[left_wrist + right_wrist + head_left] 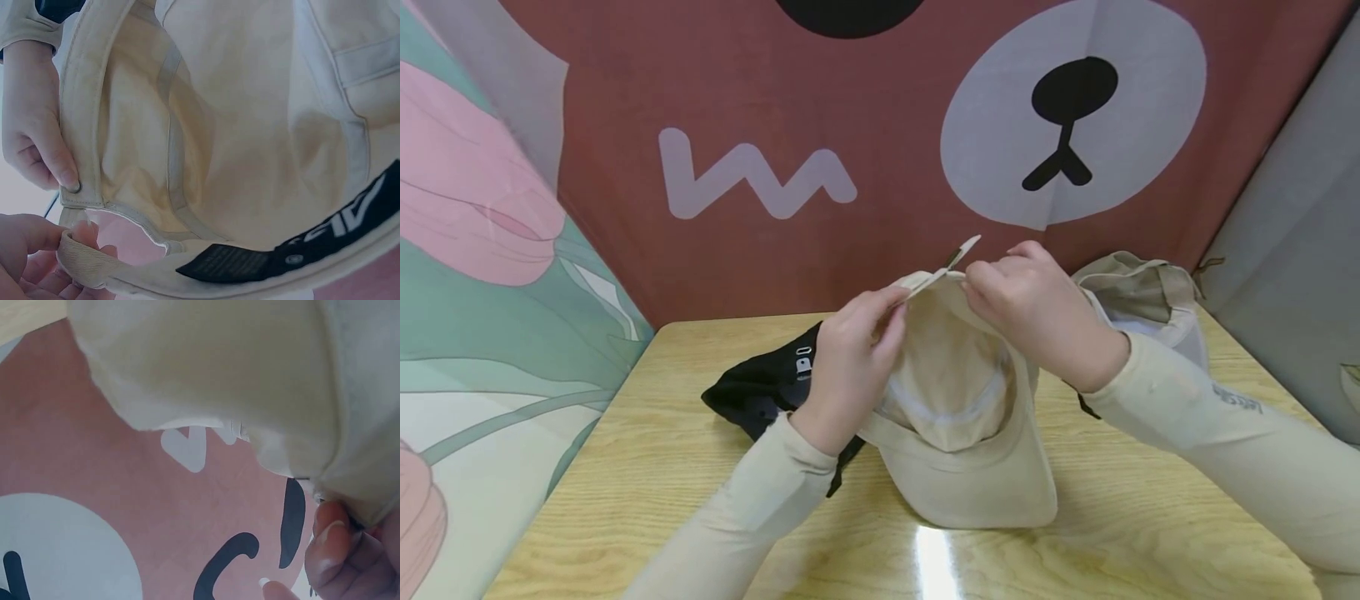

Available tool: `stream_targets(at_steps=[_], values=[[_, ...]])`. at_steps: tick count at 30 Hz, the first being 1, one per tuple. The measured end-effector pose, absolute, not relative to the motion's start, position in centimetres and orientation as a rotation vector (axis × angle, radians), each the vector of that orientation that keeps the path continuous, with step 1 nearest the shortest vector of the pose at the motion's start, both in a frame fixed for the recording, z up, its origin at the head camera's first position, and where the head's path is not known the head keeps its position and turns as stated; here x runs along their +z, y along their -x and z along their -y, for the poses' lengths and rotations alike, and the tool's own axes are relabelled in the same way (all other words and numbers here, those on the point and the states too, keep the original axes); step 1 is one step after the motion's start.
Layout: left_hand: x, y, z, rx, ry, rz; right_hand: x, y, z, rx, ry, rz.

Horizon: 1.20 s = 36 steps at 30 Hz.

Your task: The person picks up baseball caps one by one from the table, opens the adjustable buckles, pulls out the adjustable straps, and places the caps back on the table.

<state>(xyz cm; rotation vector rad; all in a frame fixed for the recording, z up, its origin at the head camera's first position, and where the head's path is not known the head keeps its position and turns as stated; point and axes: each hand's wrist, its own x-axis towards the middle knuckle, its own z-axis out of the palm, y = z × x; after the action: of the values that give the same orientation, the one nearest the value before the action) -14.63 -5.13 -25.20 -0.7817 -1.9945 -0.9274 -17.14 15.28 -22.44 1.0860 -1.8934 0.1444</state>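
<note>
A beige baseball cap (973, 487) hangs inside up over the table, its brim toward me and its opening facing up. My left hand (853, 354) pinches the back edge of its band between thumb and fingers. Opposite it, my right hand (1041, 312) grips the other side of that edge. Between them, a strap end (966, 248) sticks up past the rim. The left wrist view shows the back opening and a black label (312, 240) sewn inside the band. There, the right thumb (65, 172) presses the band. Fabric covers part of the right fingertips in the right wrist view.
A black cap (752, 379) with white print lies left, partly behind my left forearm. Another pale cap (1183, 325) sits at the back right, partly behind my right arm. The wood-grain table (647, 467) meets a bear-printed curtain (737, 267) at the rear.
</note>
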Motion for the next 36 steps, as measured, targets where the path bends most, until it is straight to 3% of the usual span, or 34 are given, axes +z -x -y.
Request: stream_targets(at_steps=[36], values=[[-25.56,14.68,5.35,-0.959,0.798,1.982,-22.27,17.37,-15.52,0.249,-1.043,1.924]])
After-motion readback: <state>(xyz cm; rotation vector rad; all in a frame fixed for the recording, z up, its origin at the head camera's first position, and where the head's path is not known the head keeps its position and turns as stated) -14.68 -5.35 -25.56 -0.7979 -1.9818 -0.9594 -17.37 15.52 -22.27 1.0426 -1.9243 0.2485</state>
